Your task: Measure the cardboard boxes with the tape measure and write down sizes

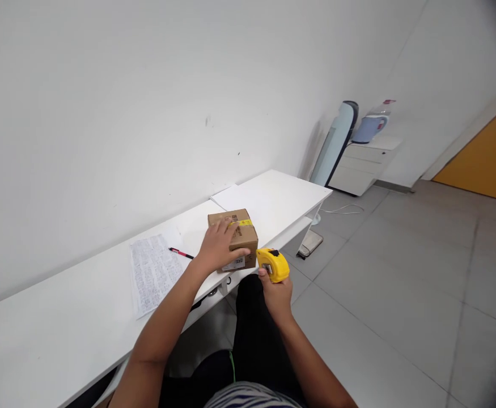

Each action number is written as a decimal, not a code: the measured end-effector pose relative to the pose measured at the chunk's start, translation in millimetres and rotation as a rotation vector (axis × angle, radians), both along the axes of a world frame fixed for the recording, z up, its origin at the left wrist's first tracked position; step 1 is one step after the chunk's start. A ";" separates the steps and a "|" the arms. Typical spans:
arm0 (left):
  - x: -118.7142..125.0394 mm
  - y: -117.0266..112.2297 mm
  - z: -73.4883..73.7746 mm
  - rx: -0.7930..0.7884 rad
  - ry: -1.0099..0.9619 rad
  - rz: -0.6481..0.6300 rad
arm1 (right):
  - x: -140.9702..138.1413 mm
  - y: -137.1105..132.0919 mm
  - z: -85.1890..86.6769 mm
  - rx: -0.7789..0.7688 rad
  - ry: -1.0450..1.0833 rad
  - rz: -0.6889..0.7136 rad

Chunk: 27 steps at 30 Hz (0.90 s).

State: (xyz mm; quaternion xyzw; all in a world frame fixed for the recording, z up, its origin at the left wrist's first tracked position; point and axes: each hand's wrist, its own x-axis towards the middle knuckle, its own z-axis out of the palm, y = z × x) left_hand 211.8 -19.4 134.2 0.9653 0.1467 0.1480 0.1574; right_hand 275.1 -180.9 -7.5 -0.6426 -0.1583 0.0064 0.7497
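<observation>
A brown cardboard box with yellow tape across its top sits at the front edge of a white desk. My left hand holds it, fingers spread over the top and thumb stretched along the near side. A white label shows partly on that side, beneath the thumb. Just off the box's right corner is a yellow tape measure, gripped in my right hand. Whether any blade is pulled out, I cannot tell.
A handwritten sheet and a red and black pen lie left of the box. Past the desk's right end stand a pale tower-like appliance and a white drawer cabinet bearing a blue jug. A cable trails over the tiles.
</observation>
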 end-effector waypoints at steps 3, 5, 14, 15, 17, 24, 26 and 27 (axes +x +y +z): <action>-24.9 29.0 -16.3 -0.039 -0.003 0.069 | 2.7 -5.3 -3.7 0.021 0.173 0.036; -48.5 41.3 -29.9 -0.122 -0.116 0.147 | 12.6 -7.8 -5.6 0.055 0.219 0.067; -66.2 -6.4 -110.1 -0.319 -0.506 0.457 | 54.8 22.0 31.6 0.190 0.113 0.234; -60.6 -12.5 -116.9 -0.359 -0.510 0.464 | 53.2 27.1 38.2 0.181 0.082 0.257; -52.7 -22.9 -125.2 -0.424 -0.505 0.475 | 49.6 34.5 48.8 0.154 0.032 0.301; -75.0 -49.3 -77.9 -0.516 -0.601 0.451 | 60.5 17.4 82.6 -0.071 -0.108 0.829; -86.1 -52.3 -53.9 -0.784 -0.420 0.285 | 62.0 8.5 95.9 -0.138 -0.182 1.068; -90.2 -52.2 -43.6 -0.907 -0.323 0.206 | 61.2 5.5 102.4 -0.145 -0.222 1.155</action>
